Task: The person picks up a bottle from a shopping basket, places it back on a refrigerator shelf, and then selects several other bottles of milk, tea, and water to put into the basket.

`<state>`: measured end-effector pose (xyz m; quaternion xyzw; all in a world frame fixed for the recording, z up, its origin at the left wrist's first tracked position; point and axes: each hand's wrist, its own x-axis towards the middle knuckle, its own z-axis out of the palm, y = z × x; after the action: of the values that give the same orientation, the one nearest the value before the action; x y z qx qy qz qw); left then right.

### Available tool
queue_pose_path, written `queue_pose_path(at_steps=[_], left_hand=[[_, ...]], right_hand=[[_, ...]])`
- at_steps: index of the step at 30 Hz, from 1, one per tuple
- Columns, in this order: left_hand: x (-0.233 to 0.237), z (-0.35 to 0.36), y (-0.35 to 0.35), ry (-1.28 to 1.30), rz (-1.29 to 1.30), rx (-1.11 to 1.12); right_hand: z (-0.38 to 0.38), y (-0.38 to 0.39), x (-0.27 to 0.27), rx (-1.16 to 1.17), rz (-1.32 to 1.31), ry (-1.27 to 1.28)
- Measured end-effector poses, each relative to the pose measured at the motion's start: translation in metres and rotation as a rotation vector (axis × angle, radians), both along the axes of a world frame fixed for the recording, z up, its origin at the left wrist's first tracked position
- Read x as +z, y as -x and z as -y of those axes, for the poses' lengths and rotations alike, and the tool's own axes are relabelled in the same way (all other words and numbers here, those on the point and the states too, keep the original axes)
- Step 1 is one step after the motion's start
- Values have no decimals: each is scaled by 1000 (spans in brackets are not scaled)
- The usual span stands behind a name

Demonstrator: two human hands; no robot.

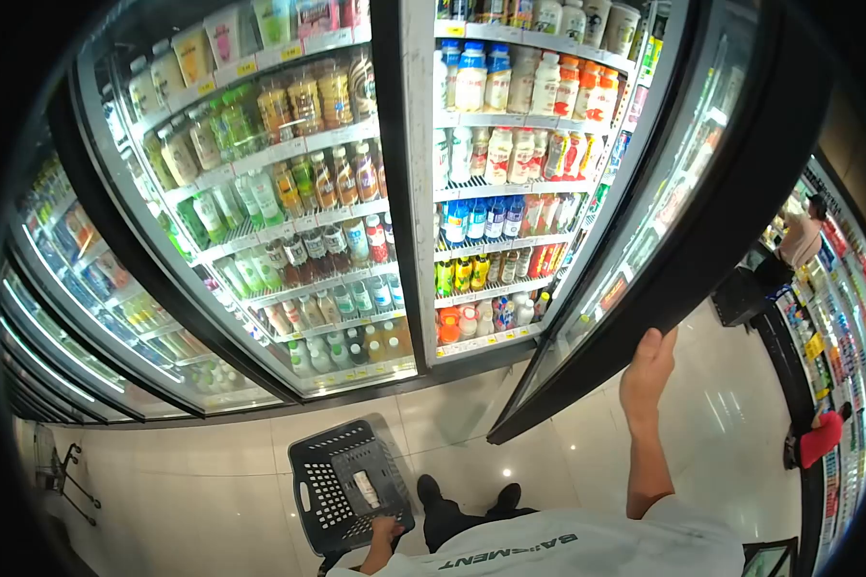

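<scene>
My right hand [648, 373] is closed on the outer edge of a black-framed glass fridge door [635, 269], which stands swung out from the cooler. The fingertips are hidden behind the frame. My left hand [386, 527] is closed at the near edge of a dark grey shopping basket [332, 442] with holes in its walls. A small white bottle [366, 489] lies tilted inside the basket. Behind the open door, the cooler shelves [515, 120] carry rows of milk, yogurt and juice bottles.
A closed glass door to the left covers more drink shelves [289, 135]. Further coolers [96, 279] run along the left. A cart [67, 481] stands at lower left on the tiled floor [202, 481]. Two people, one in a red top [820, 438], are near the shelves at right.
</scene>
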<state>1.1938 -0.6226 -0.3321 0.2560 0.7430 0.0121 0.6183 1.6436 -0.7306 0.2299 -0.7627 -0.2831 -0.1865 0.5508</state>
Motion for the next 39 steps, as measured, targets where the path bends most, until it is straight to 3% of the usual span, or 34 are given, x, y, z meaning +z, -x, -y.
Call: queue_pose_path(at_steps=[1, 3, 4, 5, 7, 8, 9, 10, 11, 12, 14, 16, 18, 19, 21, 22, 23, 27, 33, 37, 39], left_hand=[[8, 2, -3, -21, -3, 15], [28, 1, 0, -538, -466, -1713], [33, 5, 3, -415, -482, -1107], [36, 11, 1, -416, -496, -1094], [100, 16, -30, -350, -478, -453], [55, 12, -7, -356, -483, -444], [22, -6, -4, -591, -617, -1010], [73, -2, -22, -683, -522, -1082], [121, 17, -54, -595, -509, -533], [84, -7, -48, -586, -514, -734], [94, -29, -68, -498, -296, -661], [168, -38, -118, -646, -133, -729], [186, -75, -161, -898, 28, -744], [247, -82, -197, -947, -38, -878], [298, -109, -255, -1213, 123, -776], [322, -130, -285, -1383, 113, -845], [375, -132, -320, -1434, 195, -824], [500, -181, -435, -1729, 414, -841], [609, -293, -576, -1952, 354, -719], [640, -373, -650, -2133, 244, -483], [657, -386, -671, -2125, 182, -394]], right_hand=[[4, -3, 1, 18, 101, -57], [21, -10, 0, 49, 190, -128], [33, -13, -3, 84, 109, -127], [44, -16, -4, 119, 28, -123], [59, -22, -1, 132, 73, -176], [66, -25, -3, 141, 49, -200], [74, -31, -4, 150, 26, -221], [80, -37, -8, 159, 63, -237], [86, -43, -10, 167, 58, -240], [91, -47, -12, 183, 77, -259], [102, -56, -14, 202, 91, -280], [114, -61, -14, 245, 53, -219], [117, -63, -17, 234, 62, -244], [117, -65, -17, 222, 75, -272], [115, -68, -16, 166, 145, -286], [112, -70, -17, 108, 215, -311], [110, -71, -21, 108, 218, -308], [116, -77, -40, -81, 252, -245], [123, -83, -64, -178, 328, -210], [114, -82, -65, 35, 80, -607], [101, -74, -43, 6, 18, -649]])
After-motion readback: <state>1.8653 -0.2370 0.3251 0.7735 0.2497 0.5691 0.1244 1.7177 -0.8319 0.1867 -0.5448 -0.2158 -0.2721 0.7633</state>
